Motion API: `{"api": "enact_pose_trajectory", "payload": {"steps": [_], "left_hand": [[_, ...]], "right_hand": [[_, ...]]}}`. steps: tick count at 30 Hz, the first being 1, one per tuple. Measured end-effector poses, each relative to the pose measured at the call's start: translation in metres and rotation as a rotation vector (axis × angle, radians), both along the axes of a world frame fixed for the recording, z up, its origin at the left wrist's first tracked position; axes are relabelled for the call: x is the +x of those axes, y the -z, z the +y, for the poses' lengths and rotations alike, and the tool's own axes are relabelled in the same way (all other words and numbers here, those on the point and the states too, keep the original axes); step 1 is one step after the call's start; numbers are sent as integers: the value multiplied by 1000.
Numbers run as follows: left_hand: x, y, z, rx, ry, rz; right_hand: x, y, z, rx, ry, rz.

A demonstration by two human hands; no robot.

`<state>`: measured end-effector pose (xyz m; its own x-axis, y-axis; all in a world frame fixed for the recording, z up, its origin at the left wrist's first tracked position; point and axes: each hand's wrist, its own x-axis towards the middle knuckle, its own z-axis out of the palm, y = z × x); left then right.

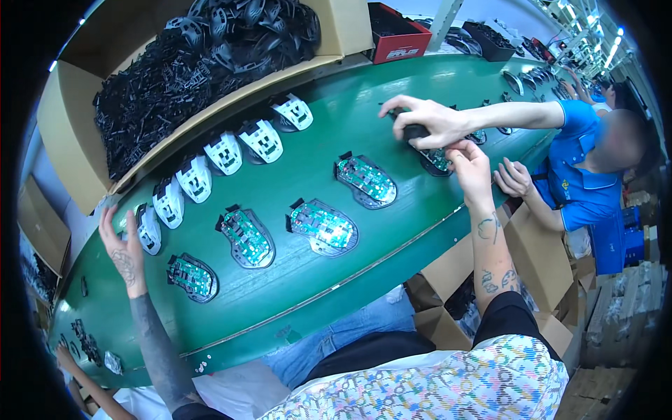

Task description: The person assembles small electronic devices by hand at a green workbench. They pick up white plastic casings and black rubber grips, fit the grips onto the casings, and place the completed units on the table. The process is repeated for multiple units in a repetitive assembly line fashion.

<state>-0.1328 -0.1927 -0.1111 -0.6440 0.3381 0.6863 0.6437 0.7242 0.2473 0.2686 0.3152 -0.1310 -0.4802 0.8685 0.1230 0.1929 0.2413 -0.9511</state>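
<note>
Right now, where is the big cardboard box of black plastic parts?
In the head view, the cardboard box sits at upper left, beyond the row of white mouse shells and left of the red box.

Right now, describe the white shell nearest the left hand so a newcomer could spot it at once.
Start at the large cardboard box heaped with black parts along the green bench. In front of it, a slanting row of white shells runs down to the left, finishing at the end shell. Unlike its neighbours, it sits right beside the spread left hand.
</note>
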Motion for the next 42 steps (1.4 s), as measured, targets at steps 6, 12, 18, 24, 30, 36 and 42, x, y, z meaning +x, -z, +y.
{"api": "enact_pose_trajectory", "payload": {"steps": [6,12,18,24,30,36,42], "left_hand": [[70,-31,124,-87,472,-220],[69,-8,253,-191,769,-95],[66,15,338,-444,604,-202],[59,19,332,-581,572,-185],[45,17,294,-612,583,-187],[32,22,254,-524,685,-69],[21,15,203,-533,666,-139]], "right_hand": [[0,-5,-13,537,-3,-341],[-28,-31,-17,758,-242,-550],[-78,-42,4,612,-501,-723],[-121,-19,-21,697,-500,-657],[-187,8,-30,726,-465,-447],[-223,0,-74,573,-742,-248],[-166,-62,-7,460,-740,-582]]}}
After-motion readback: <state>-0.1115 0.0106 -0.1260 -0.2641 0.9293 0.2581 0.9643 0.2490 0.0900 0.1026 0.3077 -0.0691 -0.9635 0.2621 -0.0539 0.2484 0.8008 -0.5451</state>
